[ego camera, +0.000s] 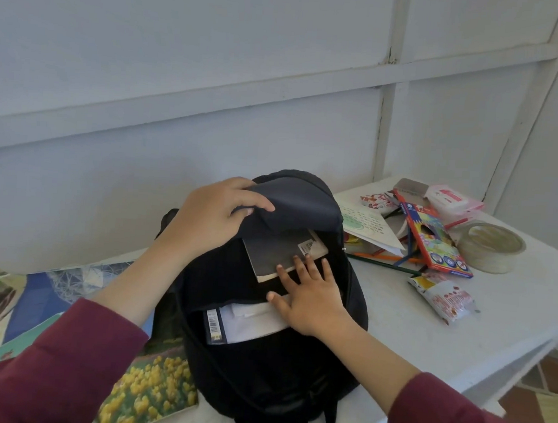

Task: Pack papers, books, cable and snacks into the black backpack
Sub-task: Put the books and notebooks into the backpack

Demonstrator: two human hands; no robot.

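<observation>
Left hand [209, 218] gripping black backpack [270, 369] flap, right hand [311, 298] flat on dark book [276, 252] inside, seemingly pressing.

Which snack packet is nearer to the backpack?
The red-and-white snack packet at the back, beside the papers, lies nearer the black backpack. The other snack packet sits farther right, near the table's front edge.

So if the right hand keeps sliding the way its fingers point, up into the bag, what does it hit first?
The right hand already has its fingers on the dark notebook in the black backpack. Going straight on, it would press further along that cover, then probably reach the flap the left hand holds up; depth is unclear.
</observation>
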